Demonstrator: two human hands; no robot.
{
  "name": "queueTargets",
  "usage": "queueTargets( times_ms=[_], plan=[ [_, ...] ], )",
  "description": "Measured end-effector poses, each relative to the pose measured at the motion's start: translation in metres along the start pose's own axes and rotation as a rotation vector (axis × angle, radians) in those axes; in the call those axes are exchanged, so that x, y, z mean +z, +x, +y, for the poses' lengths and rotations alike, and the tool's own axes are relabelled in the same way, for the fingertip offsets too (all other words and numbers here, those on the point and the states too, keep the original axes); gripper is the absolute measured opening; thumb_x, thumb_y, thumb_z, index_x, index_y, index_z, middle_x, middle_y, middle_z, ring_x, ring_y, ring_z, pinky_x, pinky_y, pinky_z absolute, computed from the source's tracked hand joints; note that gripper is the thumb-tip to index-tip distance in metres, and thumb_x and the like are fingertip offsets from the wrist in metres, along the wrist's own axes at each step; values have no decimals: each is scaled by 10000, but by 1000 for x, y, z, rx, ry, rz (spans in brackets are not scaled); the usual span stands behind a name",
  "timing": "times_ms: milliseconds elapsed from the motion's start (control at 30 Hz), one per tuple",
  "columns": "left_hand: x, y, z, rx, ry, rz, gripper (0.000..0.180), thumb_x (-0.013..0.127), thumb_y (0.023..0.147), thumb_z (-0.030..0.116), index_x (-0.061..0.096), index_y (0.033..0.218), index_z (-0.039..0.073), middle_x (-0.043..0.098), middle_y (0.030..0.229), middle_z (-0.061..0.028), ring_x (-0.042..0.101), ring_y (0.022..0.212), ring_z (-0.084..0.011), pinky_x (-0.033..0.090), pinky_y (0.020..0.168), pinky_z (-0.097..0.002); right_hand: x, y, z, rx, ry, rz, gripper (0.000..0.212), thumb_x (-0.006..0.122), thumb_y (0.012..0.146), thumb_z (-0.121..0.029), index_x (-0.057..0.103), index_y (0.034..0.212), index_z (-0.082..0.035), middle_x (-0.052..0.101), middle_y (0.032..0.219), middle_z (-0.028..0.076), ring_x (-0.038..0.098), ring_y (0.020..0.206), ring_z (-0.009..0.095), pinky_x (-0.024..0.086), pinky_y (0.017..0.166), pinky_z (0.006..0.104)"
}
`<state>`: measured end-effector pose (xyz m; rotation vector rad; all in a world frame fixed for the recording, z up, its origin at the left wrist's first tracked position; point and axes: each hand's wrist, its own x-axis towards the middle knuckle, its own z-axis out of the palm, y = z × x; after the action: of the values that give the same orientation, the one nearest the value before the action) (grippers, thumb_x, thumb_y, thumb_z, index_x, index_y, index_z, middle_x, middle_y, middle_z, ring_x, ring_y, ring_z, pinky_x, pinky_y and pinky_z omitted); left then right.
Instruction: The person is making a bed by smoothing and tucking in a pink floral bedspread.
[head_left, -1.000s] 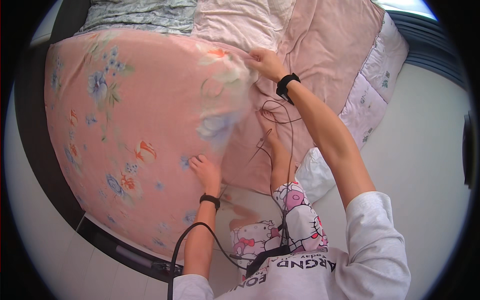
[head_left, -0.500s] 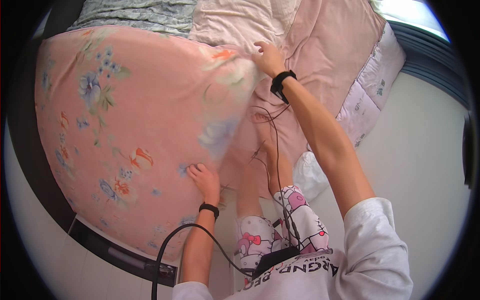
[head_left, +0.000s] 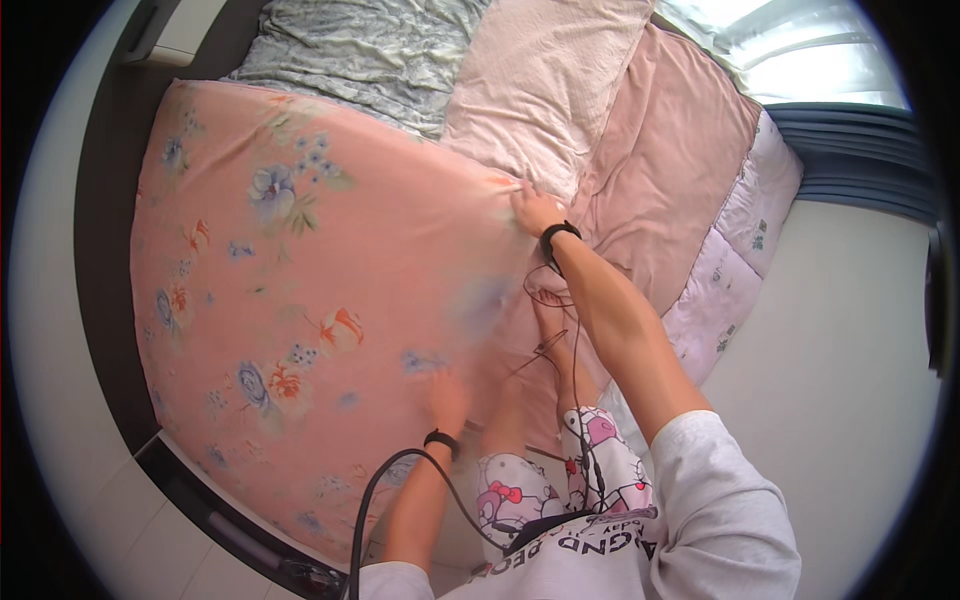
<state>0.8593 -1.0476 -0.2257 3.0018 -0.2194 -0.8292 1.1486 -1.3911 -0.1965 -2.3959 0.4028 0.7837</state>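
Observation:
A pink sheet [head_left: 270, 230] printed with blue and orange flowers spreads over the left and middle of the bed. At its right edge, my right hand [head_left: 538, 212], with a black band on the wrist, has its fingers closed on the fabric. Nearer to me, my left hand [head_left: 448, 398] is over the sheet's lower right part, beside a blue flower. Motion smears its fingers, so their grip does not show. Between the two hands, the sheet's right border is blurred. My bare feet and lower legs are on the plain pink cover [head_left: 660, 150].
Grey patterned bedding [head_left: 360, 60] and a pale pink cover [head_left: 545, 80] lie at the far side. A lilac quilt [head_left: 725, 270] hangs at the right, near a blue curtain [head_left: 850, 150]. The dark bed frame [head_left: 110, 270] curves round the left. Dark cables [head_left: 365, 500] hang before me.
The view has shifted, so the bed appears farther right and lower. My right hand is closer to the sheet's orange flower at the edge. My left hand has become blurred.

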Motion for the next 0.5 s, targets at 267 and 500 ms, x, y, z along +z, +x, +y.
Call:
queueTargets(
  times_ms=[267,500],
  plan=[
    [-94,-149,-71,-417,-777,149,343,619,885,334,650,848,-5,671,773,-177,646,730,-313,482,668,-406,-10,-185,84,77,-345,-154,416,509,897,-391,662,1184,-133,683,1163,173,639,1109,351,170,1012,813],
    [-89,-311,-116,-947,-1281,623,195,550,788,148,523,653,9,499,570,-77,487,547,-221,387,551,-373,-92,-263,213,-518,-883,-622,363,591,851,-390,742,1075,-146,707,1133,132,672,1039,292,531,903,420]
  ],
)
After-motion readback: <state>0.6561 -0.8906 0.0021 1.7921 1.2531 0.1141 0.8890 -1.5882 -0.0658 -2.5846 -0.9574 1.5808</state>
